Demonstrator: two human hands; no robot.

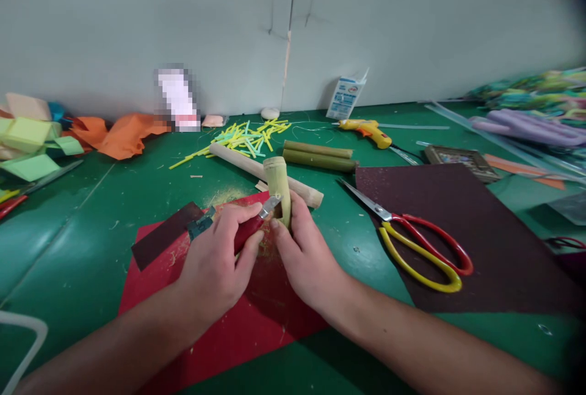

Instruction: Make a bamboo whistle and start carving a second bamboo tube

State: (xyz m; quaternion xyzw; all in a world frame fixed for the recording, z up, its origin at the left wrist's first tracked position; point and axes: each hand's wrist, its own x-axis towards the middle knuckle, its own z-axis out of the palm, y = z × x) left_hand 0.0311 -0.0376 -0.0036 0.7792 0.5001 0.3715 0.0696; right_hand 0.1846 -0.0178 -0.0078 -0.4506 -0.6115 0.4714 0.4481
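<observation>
Though behind fingers (298, 210), bamboo (278, 181) base indistinct.

Matt, fibrous bamboo tube (278, 182), a bright metal blade (270, 204) on a glossy red, probably plastic, handle (247, 233).

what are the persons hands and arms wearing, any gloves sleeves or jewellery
Nothing worn shows. The left hand and right hand are ungloved, with no rings, watch or bands visible. The left forearm and right forearm are bare, no sleeve in view.
</observation>
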